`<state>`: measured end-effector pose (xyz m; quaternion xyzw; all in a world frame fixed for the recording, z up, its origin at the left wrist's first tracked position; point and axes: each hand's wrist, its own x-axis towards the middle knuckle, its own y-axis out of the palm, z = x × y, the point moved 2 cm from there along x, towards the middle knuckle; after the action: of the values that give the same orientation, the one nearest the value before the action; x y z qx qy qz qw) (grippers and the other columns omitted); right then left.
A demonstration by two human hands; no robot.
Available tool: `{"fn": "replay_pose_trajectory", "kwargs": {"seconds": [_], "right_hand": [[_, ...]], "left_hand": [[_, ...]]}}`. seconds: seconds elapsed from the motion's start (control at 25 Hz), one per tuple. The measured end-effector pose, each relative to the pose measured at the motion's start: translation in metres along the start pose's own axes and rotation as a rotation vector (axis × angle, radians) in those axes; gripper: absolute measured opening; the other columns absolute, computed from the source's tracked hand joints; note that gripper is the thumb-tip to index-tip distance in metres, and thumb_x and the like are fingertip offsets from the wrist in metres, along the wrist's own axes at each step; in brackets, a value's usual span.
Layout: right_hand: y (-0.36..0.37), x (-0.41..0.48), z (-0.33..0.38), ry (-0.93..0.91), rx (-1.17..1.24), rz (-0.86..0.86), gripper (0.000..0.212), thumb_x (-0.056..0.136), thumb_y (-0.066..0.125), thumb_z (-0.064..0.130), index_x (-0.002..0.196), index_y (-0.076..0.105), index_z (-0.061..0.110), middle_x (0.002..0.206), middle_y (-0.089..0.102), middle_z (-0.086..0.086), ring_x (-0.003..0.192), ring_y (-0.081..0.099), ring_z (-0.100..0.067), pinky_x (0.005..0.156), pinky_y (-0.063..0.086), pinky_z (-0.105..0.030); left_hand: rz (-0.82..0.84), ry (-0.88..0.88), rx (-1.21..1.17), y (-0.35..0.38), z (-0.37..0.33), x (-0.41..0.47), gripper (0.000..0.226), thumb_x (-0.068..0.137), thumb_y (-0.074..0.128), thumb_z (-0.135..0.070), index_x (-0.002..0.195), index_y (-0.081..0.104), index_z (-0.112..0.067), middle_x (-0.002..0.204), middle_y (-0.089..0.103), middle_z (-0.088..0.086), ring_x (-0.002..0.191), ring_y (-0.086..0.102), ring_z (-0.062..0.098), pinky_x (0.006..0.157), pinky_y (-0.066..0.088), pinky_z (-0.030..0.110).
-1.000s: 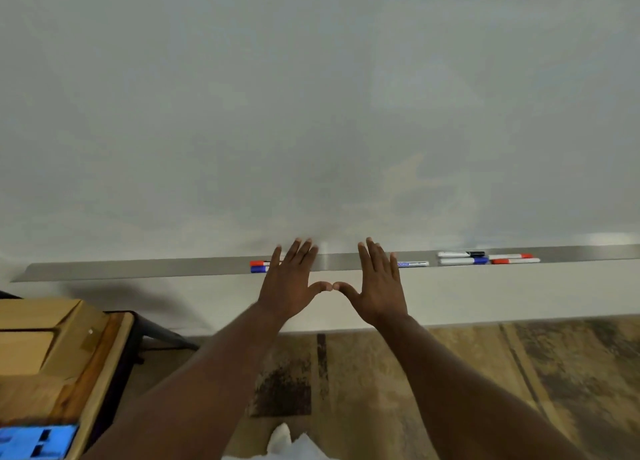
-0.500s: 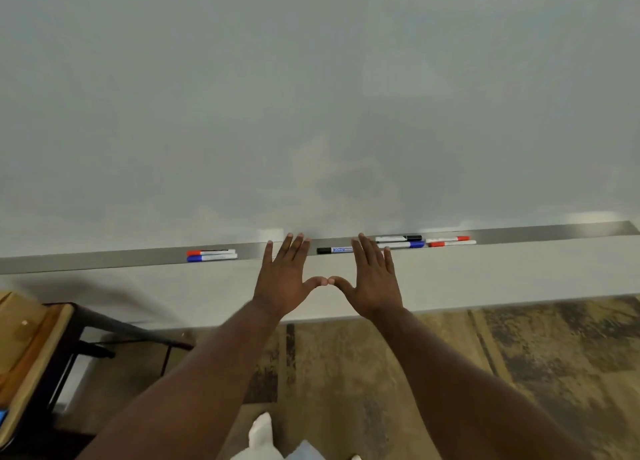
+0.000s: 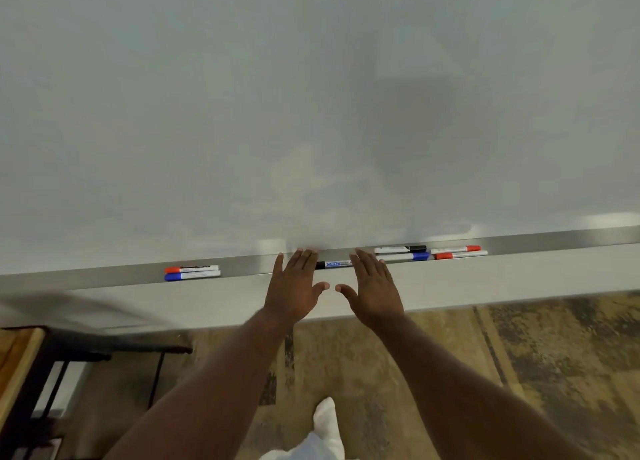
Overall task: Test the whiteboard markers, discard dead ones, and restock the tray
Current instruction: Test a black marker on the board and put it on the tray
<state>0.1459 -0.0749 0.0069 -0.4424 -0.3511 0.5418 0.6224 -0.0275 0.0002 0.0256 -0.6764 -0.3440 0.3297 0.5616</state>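
Thumbs that touched a moment ago are now apart. The left hand (image 3: 294,286) and right hand (image 3: 374,290) are flat hands holding nothing, fingertips at the tray (image 3: 104,277). The markers (image 3: 192,272) lie in the tray; I judge that testing starts next.

The metal tray (image 3: 104,277) holds two markers (image 3: 192,276) at its left, a black marker (image 3: 334,264) midway, and four markers (image 3: 401,250) at its right.

Both flat hands (image 3: 332,286) hover before marker tray (image 3: 104,275).
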Motion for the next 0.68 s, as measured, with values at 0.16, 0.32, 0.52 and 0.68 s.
{"fn": "replay_pose_trajectory", "kwargs": {"seconds": [0.16,0.32,0.52,0.68], "right_hand": [[0.015,0.024,-0.004,0.014,-0.007,0.034,0.069,0.103,0.038,0.054,0.159,0.018,0.019,0.167,0.015,-0.001,0.154,0.006,-0.018,0.122,-0.004,-0.034],[0.032,0.045,-0.010,-0.036,-0.041,0.045,0.055,0.103,0.049,0.033,0.153,0.035,0.016,0.158,0.039,-0.004,0.151,0.023,-0.023,0.124,0.006,-0.042],[0.044,0.062,-0.019,-0.065,-0.059,0.089,0.048,0.101,0.049,0.017,0.149,0.044,0.016,0.152,0.048,-0.002,0.147,0.032,-0.023,0.123,0.008,-0.044],[0.051,0.070,-0.027,-0.092,-0.067,0.063,0.046,0.094,0.062,0.016,0.139,0.056,0.018,0.138,0.060,-0.004,0.132,0.050,-0.024,0.120,0.022,-0.047]], "left_hand": [[0.035,0.005,-0.037,0.016,0.008,0.018,0.065,0.098,0.046,-0.050,0.153,0.029,-0.018,0.158,0.034,0.001,0.147,0.025,0.017,0.120,0.010,0.046],[0.047,0.017,-0.044,0.031,0.015,0.038,0.054,0.097,0.053,-0.037,0.147,0.040,-0.019,0.146,0.050,0.001,0.138,0.040,0.019,0.115,0.022,0.043],[0.063,0.005,-0.065,0.047,0.015,0.054,0.048,0.095,0.056,-0.034,0.141,0.047,-0.021,0.134,0.059,-0.001,0.128,0.048,0.021,0.108,0.028,0.042],[0.068,-0.008,-0.036,0.059,0.012,0.064,0.041,0.094,0.059,-0.030,0.133,0.054,-0.021,0.126,0.060,0.001,0.118,0.053,0.024,0.100,0.034,0.041]]}}
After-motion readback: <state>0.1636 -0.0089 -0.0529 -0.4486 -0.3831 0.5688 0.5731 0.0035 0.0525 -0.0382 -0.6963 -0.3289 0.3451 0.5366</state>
